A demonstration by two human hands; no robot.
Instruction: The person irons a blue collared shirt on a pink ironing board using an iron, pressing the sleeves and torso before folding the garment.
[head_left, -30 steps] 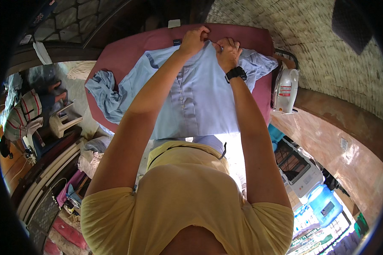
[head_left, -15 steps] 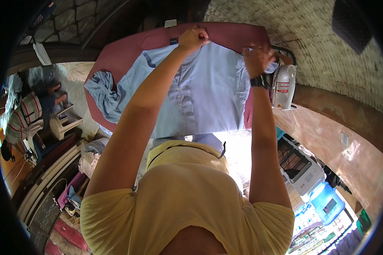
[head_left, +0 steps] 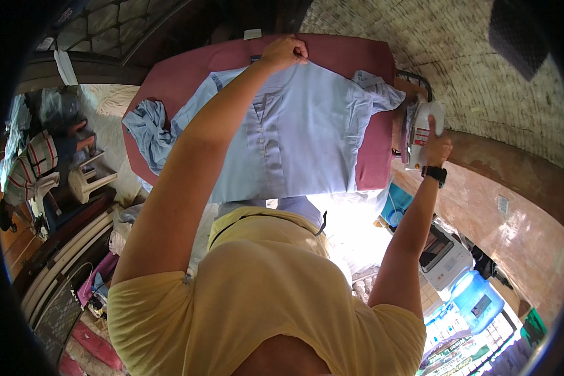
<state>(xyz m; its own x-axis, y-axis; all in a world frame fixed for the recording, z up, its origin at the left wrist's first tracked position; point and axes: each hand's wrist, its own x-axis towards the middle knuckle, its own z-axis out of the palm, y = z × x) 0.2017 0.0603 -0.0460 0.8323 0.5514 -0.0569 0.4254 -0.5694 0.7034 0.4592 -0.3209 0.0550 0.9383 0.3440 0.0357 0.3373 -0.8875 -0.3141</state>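
A light blue button-front shirt (head_left: pixel 313 131) lies spread over a maroon-covered ironing board (head_left: pixel 376 169). My left hand (head_left: pixel 285 52) is closed on the shirt's top edge near the collar, fingertips pinched together. To the right, my right hand (head_left: pixel 438 149) grips the handle of a white iron (head_left: pixel 418 135), which stands at the board's right end. A short sleeve (head_left: pixel 379 91) lies flat toward that end, just left of the iron. Bunched blue cloth (head_left: pixel 150 131) sits at the board's left side. My left forearm covers part of the shirt.
A stone-textured wall (head_left: pixel 445 62) rises behind the board's right end, with a ledge (head_left: pixel 482 153) beside the iron. Leftward on the floor stands a small beige stool (head_left: pixel 88 183), with another person's feet (head_left: pixel 84 138) near it. A blue water jug (head_left: pixel 476 301) is at lower right.
My right hand has left the shirt's right sleeve, moved right and down, and taken hold of the iron. The sleeve now lies flat. My left hand stays at the collar edge.
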